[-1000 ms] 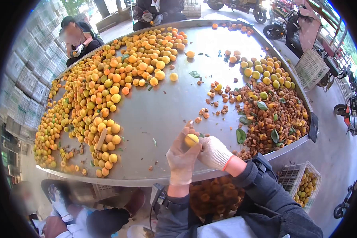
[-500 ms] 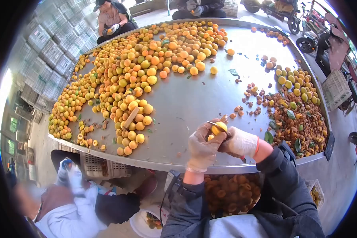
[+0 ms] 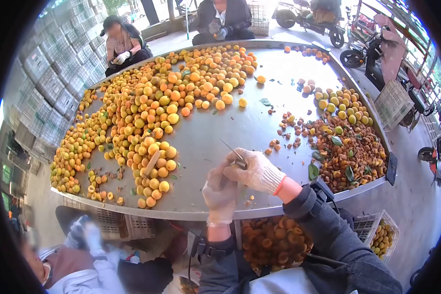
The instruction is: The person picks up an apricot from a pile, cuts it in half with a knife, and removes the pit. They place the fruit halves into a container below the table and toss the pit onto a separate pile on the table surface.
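Our R hand [image 3: 260, 170] gripped the knife [image 3: 240, 162] right by our L hand [image 3: 218, 193] — couldn't tell L's hold. For control, we needed the edge clear of L.

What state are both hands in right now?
Left pale-gloved hand: fingers curled; whether it holds anything cannot be told.
Right white-knit-gloved hand: closed on a thin grey metal blade.

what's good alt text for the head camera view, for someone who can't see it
A gloved right hand holds a thin-bladed knife against the gloved left hand, over a metal table. Whole apricots heap its left side; a brown pile, apparently apricot pits, lies at right. Co-workers sit around it.
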{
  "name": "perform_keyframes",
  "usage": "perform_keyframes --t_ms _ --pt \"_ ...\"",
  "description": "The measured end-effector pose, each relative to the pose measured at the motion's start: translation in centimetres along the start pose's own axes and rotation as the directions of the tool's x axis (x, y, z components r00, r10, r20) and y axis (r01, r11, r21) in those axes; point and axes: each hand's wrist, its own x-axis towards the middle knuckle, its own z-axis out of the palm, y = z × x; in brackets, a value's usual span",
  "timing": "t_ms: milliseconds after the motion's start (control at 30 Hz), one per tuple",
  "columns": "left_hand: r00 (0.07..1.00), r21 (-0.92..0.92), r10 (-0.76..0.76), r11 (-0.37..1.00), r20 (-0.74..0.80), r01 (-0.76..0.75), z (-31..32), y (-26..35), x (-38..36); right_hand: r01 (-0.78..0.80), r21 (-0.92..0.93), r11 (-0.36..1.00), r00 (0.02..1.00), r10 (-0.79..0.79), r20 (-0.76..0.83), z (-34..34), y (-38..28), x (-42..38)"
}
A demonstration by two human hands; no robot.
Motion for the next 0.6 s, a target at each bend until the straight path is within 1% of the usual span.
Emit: perform_keyframes --t_ms 33,67,100,133,167,200,233,267,300,333,367,400,433,467,500,533,567,600 --pt "0.974 -0.264 -0.226 0.939 0.014 0.221 -0.5 0.7 0.0 -0.072 0.136 0.988 0.997 0.072 0.005 0.4 -0.1 0.0" --pt "0.9 -0.497 -0.427 0.764 0.088 0.411 -1.1 1.1 0.0 -0.069 0.133 0.989 0.998 0.068 0.011 0.4 -0.1 0.0" --pt "0.9 -0.498 -0.427 0.765 0.083 0.409 -2.1 1.1 0.1 -0.185 0.426 0.886 0.982 0.18 0.051 0.1 0.0 0.1" --pt "0.865 -0.664 -0.482 0.603 0.138 0.442 -3.2 1.0 0.5 -0.282 0.67 0.686 0.954 0.273 0.122 -0.2 -0.1 0.0" --pt "0.83 -0.793 -0.518 0.408 0.206 0.452 -3.9 1.0 0.8 -0.29 0.664 0.689 0.954 0.267 0.138 -0.5 -0.3 -0.3" --pt "0.832 -0.794 -0.516 0.409 0.205 0.45 -4.2 1.0 0.8 -0.287 0.664 0.69 0.954 0.265 0.138 -1.2 0.0 -1.0" --pt "0.839 -0.813 -0.509 0.396 0.193 0.427 -4.4 0.8 0.8 -0.334 0.485 0.809 0.937 0.229 0.262 -2.1 0.7 -2.2" --pt "0.845 -0.83 -0.503 0.381 0.182 0.406 -4.7 0.7 0.7 -0.342 0.283 0.896 0.896 0.22 0.385 -3.0 1.3 -3.4" --pt "0.843 -0.83 -0.505 0.378 0.187 0.411 -5.0 0.6 0.8 -0.266 0.06 0.962 0.88 0.217 0.423 -3.5 1.2 -4.4" --pt "0.842 -0.852 -0.497 0.33 0.21 0.407 -5.2 0.4 1.0 -0.164 -0.166 0.972 0.858 0.224 0.462 -4.2 1.2 -5.3" --pt "0.841 -0.873 -0.49 0.278 0.23 0.401 -5.3 0.2 0.9 0.262 -0.275 0.925 0.938 -0.178 0.297 -3.8 6.3 -5.6" --pt "0.839 -0.873 -0.49 0.272 0.236 0.404 -5.2 0.0 0.7 0.257 -0.28 0.925 0.94 -0.173 0.294 -3.6 5.0 -5.5" --pt "0.837 -0.87 -0.485 0.265 0.253 0.417 -4.9 -0.2 0.6 -0.018 -0.014 1.0 0.998 0.019 0.053 -3.3 2.5 -4.8" --pt "0.836 -0.866 -0.477 0.259 0.271 0.428 -4.6 -0.2 0.7 -0.22 0.31 0.925 0.955 0.269 -0.123 -3.0 -0.1 -4.1" --pt "0.837 -0.864 -0.469 0.257 0.281 0.433 -4.4 -0.3 0.7 -0.061 0.578 0.814 0.959 0.208 -0.193 -2.5 -2.1 -3.6" --pt "0.84 -0.856 -0.458 0.268 0.29 0.442 -4.4 -0.3 0.6 -0.056 0.577 0.815 0.957 0.207 -0.201 -1.2 -3.3 -2.6" --pt "0.843 -0.849 -0.449 0.279 0.297 0.448 -4.4 -0.4 0.6 0.161 0.678 0.718 0.919 0.141 -0.368 0.4 -4.4 -1.3" --pt "0.843 -0.85 -0.448 0.278 0.298 0.448 -4.4 -0.3 0.5 0.377 0.718 0.585 0.843 0.105 -0.528 1.7 -5.3 -0.4"
